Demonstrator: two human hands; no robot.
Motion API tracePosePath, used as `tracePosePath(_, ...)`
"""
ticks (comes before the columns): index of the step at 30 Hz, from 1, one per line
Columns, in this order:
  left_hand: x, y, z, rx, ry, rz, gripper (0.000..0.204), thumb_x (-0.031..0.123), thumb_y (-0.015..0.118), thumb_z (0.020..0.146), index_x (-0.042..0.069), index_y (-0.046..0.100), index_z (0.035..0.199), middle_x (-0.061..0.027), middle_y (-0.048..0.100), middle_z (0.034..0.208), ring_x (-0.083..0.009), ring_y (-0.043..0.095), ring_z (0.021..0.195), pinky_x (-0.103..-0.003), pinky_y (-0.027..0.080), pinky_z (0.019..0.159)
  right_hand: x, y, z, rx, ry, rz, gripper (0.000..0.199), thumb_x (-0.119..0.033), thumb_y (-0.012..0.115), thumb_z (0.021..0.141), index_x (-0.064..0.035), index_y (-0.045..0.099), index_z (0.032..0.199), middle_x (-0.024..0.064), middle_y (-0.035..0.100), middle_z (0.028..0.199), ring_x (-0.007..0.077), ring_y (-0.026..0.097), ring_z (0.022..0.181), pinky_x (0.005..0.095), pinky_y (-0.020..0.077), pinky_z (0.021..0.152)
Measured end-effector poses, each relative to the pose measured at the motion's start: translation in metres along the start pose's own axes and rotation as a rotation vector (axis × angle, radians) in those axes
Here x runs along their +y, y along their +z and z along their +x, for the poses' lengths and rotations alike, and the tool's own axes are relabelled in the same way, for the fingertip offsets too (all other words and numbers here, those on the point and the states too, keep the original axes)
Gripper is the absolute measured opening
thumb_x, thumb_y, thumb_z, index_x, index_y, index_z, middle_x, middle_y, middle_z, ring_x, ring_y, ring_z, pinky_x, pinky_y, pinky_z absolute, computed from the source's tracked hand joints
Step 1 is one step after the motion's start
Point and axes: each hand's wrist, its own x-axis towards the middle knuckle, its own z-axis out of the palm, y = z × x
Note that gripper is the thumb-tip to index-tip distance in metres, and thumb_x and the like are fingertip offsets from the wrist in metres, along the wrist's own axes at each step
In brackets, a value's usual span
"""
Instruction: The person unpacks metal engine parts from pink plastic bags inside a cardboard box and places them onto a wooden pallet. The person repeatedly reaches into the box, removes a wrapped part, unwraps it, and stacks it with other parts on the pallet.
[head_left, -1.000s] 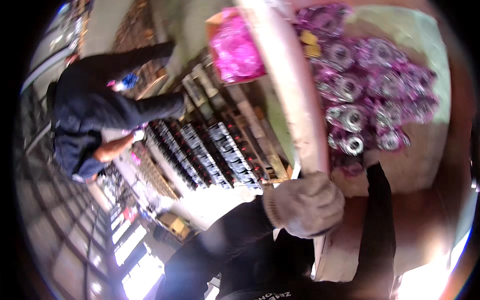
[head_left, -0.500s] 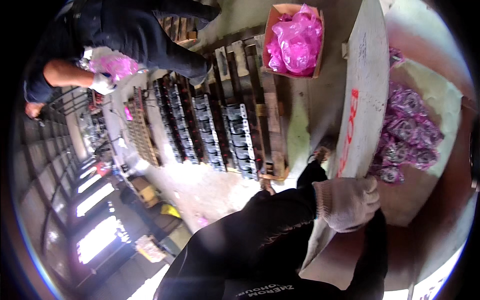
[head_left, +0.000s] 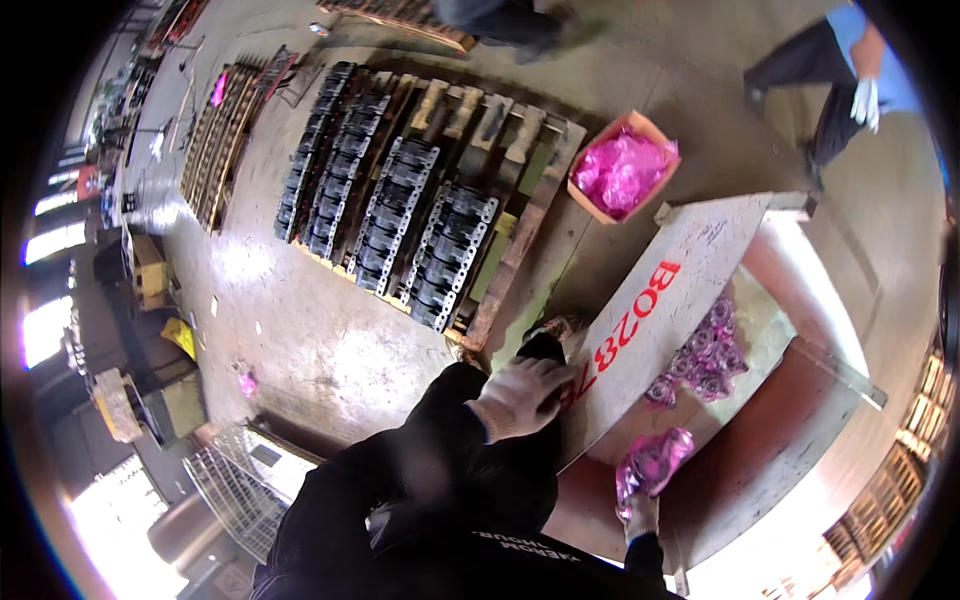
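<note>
My right hand (head_left: 643,516), in a white knit glove, is closed around the lower end of a pink plastic bag (head_left: 653,465) holding something shiny. It is inside a tall white-walled crate (head_left: 640,310), near the crate's close end. Several pink-bagged round metal parts (head_left: 706,357) lie on the crate's floor, beyond that hand. My left hand (head_left: 525,396), also gloved, is beside the crate's outer left wall. Its fingers are bent and apart from the thumb, with nothing seen between them; whether they touch the wall I cannot tell.
Rows of dark engine-block-like castings (head_left: 390,215) lie on a wooden pallet (head_left: 520,270) to the left. A cardboard box (head_left: 600,207) of pink plastic stands beyond the crate. A person in blue (head_left: 845,85) is at the far right, and another person's dark-clothed legs (head_left: 500,25) show at the top.
My right hand, hidden behind the crate wall before, now shows with the pink bag. My left hand has left the crate's rim. The view has swung; a person in blue has appeared.
</note>
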Motion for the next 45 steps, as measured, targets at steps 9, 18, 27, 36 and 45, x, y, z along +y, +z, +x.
tracePosePath(9,0.015,-0.013,-0.078,-0.109,-0.126,-0.773,0.085,0.048,0.077,0.087,0.005,0.041,0.150,-0.0173,0.052,0.144,-0.0269,0.051,0.135,-0.036,0.040,0.113,-0.087,0.102,-0.261,-0.026,-0.758,-0.179,0.080,0.009,0.064,0.054,-0.0051,0.045,0.130,0.0042,0.057,0.095,0.0161,0.055,0.072,0.0285,0.0476,0.056)
tracePosePath(18,-0.037,-0.079,-0.181,0.211,-0.030,-1.638,0.070,0.033,0.079,0.089,0.003,0.047,0.145,-0.0105,0.062,0.131,-0.0225,0.061,0.118,-0.039,0.049,0.105,-0.044,0.245,-0.321,-0.291,-1.506,-0.895,0.049,-0.005,0.071,0.067,-0.0005,0.048,0.111,0.0176,0.060,0.098,0.0316,0.061,0.085,0.0416,0.0526,0.074)
tracePosePath(27,-0.099,-0.058,-0.255,0.639,-0.145,-2.206,0.054,0.029,0.069,0.093,0.003,0.054,0.138,-0.0160,0.063,0.131,-0.0329,0.063,0.118,-0.049,0.050,0.106,-0.061,0.321,-0.441,-0.544,-1.414,-1.297,0.070,-0.032,0.084,0.077,0.0028,0.049,0.127,0.0222,0.057,0.122,0.0342,0.059,0.113,0.0421,0.0479,0.098)
tracePosePath(36,-0.088,-0.088,-0.263,0.631,0.175,-2.119,0.074,0.059,0.061,0.094,0.010,0.045,0.148,-0.0146,0.055,0.143,-0.0325,0.055,0.130,-0.051,0.044,0.111,-0.101,0.399,-0.474,-0.726,-1.321,-0.964,0.052,-0.040,0.071,0.093,-0.0022,0.062,0.128,0.0086,0.067,0.115,0.0157,0.062,0.102,0.0323,0.0475,0.094)
tracePosePath(45,-0.069,-0.099,-0.255,0.727,0.277,-2.044,0.094,0.078,0.054,0.086,0.012,0.037,0.152,-0.0134,0.049,0.147,-0.0351,0.050,0.133,-0.056,0.043,0.111,-0.100,0.319,-0.451,-1.032,-1.657,-0.997,0.019,-0.007,0.071,0.095,-0.0016,0.059,0.109,0.0029,0.070,0.103,0.0083,0.062,0.099,0.0313,0.0507,0.085)
